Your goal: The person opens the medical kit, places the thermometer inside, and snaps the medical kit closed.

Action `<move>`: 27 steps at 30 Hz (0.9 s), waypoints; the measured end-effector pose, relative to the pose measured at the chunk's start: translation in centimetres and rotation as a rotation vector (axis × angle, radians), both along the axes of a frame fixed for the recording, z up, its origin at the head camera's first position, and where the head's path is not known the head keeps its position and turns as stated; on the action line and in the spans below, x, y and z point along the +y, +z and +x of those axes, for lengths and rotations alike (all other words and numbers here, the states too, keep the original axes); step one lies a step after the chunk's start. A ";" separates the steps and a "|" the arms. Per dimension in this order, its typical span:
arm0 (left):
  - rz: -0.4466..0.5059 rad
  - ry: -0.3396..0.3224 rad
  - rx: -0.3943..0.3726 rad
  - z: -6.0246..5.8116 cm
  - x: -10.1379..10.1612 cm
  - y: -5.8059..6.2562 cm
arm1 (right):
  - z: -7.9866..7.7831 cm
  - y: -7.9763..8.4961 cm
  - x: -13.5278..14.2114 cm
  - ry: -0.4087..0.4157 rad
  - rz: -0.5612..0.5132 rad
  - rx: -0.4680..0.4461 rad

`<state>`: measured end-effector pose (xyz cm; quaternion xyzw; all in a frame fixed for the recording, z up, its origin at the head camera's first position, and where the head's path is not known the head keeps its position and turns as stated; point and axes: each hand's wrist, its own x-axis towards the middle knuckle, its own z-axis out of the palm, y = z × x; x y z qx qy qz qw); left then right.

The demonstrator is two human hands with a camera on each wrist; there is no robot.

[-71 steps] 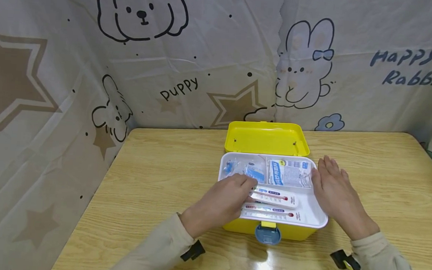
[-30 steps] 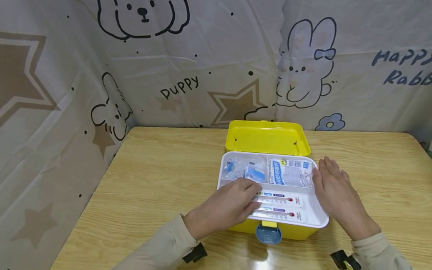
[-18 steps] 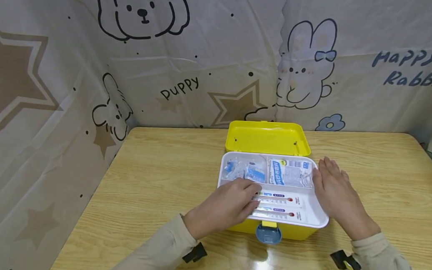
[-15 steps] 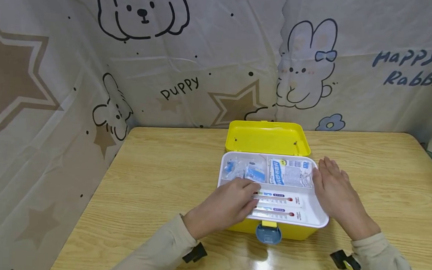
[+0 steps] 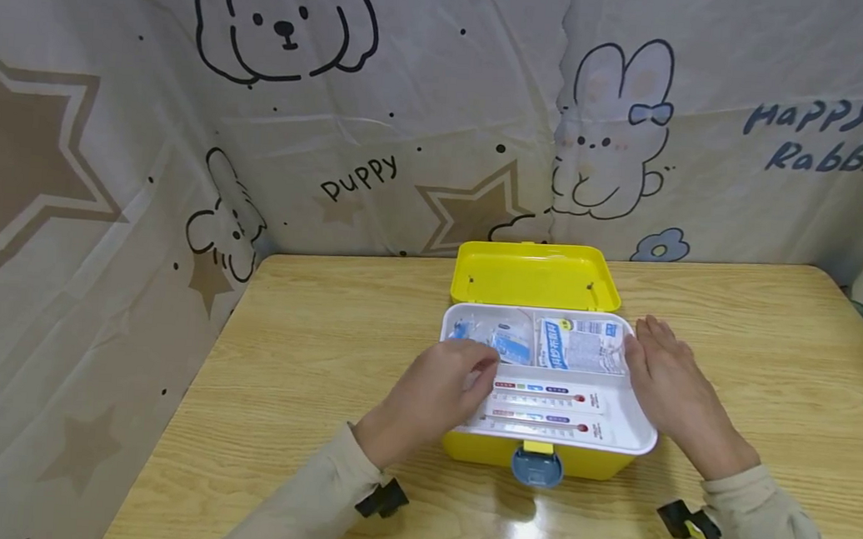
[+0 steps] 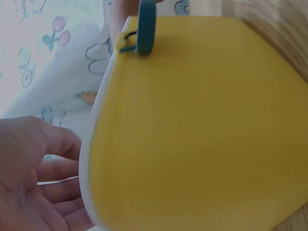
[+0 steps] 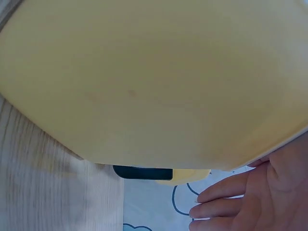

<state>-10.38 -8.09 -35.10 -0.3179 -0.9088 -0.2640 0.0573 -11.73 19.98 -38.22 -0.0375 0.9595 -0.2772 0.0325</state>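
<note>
A yellow box (image 5: 591,463) with a white tray (image 5: 627,425) in its top stands on the table. Two flat packaged thermometers lie side by side in the tray's front compartment, the rear thermometer (image 5: 543,394) and the front thermometer (image 5: 537,425). My left hand (image 5: 430,395) is over the tray's left end, fingers loosely bent, holding nothing; in the left wrist view the left hand (image 6: 43,178) shows behind the white rim. My right hand (image 5: 674,395) rests with straight fingers along the tray's right rim; the right wrist view shows those fingers (image 7: 224,207) extended past the box.
The yellow lid (image 5: 536,277) is tipped back behind the box. The rear compartments hold a blue-and-white packet (image 5: 509,344) with clear wrappers and a gauze dressing packet (image 5: 580,345). A blue-grey latch (image 5: 536,469) hangs at the front. A printed curtain (image 5: 412,118) surrounds the wooden table (image 5: 321,337).
The rear thermometer, tilted in my left hand at first, now lies flat beside the front one. My left hand has let go and moved left. The right hand has barely moved.
</note>
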 end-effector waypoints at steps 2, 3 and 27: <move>0.093 0.031 -0.001 -0.5 -0.4 0.1 | -0.1 0.0 0.0 0.006 -0.014 0.012; 0.136 0.047 0.005 -0.8 -0.7 0.1 | -0.1 0.0 0.0 0.008 -0.028 0.020; 0.678 0.377 -0.509 -7.4 -2.2 -3.3 | -1.8 -1.0 0.6 0.031 -0.644 -0.191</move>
